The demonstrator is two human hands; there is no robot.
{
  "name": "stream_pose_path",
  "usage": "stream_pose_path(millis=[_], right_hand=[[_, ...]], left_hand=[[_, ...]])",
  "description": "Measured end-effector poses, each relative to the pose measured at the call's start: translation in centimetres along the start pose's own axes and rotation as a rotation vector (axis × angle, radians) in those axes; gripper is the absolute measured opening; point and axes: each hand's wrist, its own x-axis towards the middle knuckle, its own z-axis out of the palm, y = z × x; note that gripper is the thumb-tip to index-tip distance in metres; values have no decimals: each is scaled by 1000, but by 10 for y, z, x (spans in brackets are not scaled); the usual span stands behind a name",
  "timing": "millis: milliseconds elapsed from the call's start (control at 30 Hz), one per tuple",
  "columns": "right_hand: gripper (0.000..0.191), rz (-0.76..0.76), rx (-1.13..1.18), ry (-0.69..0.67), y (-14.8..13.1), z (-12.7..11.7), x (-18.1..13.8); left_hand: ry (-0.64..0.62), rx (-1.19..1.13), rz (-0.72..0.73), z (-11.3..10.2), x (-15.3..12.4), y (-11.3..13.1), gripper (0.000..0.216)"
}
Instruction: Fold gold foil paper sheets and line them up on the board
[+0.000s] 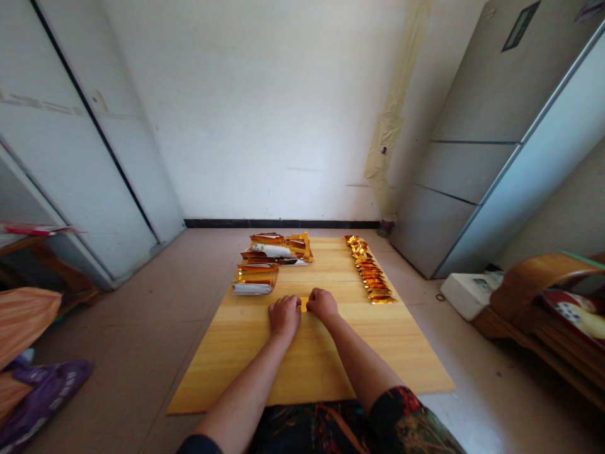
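Both of my hands meet over the middle of a light wooden table (pixel 331 353). Between them lies a small flat golden-yellow wrapper (pixel 305 304), mostly covered by the fingers. My left hand (pixel 285 316) has its fingers curled down at the wrapper's left end. My right hand (pixel 322 305) is closed in a pinch at its right end. Stacks of shiny golden wrappers (pixel 258 275) lie just beyond my left hand, with a second group (pixel 302 243) farther back. On the right, a row of filled golden packets (pixel 371 274) overlaps in a line.
A grey refrigerator (pixel 458 164) stands at the back right, near a white box (pixel 467 295) and wooden furniture (pixel 529 309). At left are white cabinet doors (pixel 89 139) and a purple bag (pixel 47 397) on the floor. A white wall (pixel 265 113) rises behind the table.
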Motion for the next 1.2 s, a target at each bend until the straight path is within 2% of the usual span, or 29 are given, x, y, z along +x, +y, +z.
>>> stream_pose_path(millis=[200,367,667,867,1033,1100,1200], right_hand=[[16,-5,-5,44,20,-3,2],[23,-129,-10,88,30,1,-6],[11,-187,19,76,25,-5,-17],[17,-142,-18,199,24,-14,-23],[17,-163,-128,160,27,-15,-25],[21,-144,-142,151,29,-13,-25],[38,-152,-119,155,30,-10,-25]], left_hand=[[8,8,16,0,-2,-1,18],[38,13,64,0,-6,0,15],[38,-50,123,1,-8,-2,11],[59,-56,254,5,-9,-3,13],[51,-26,340,3,-15,-3,13],[57,-11,353,1,-19,-3,11],[60,-10,366,-2,-22,-2,5]])
